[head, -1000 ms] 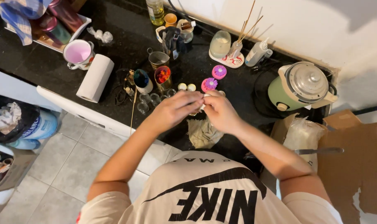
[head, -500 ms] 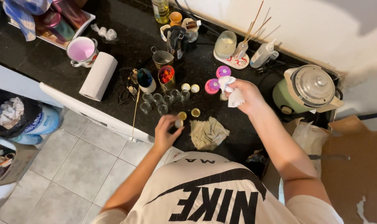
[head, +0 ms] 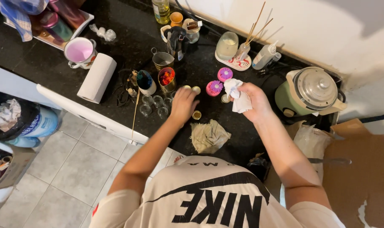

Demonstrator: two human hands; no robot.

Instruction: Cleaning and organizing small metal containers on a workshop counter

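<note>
counter (head: 39, 63): black, speckled, white front edge | wall (head: 327, 25): white, along the counter's far edge, soft shadows | floor (head: 52, 169): pale grey tiles | cardboard (head: 361, 169): brown sheet at right, perhaps on the floor | light: even, soft

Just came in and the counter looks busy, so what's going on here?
A person stands at a dark counter crowded with jars and cups. Their left hand reaches to a small round tin beside a cluster of little glass jars. Their right hand grips a crumpled white tissue near two pink-topped containers. A beige rag lies at the counter's edge, and a green cooker sits to the right.
</note>
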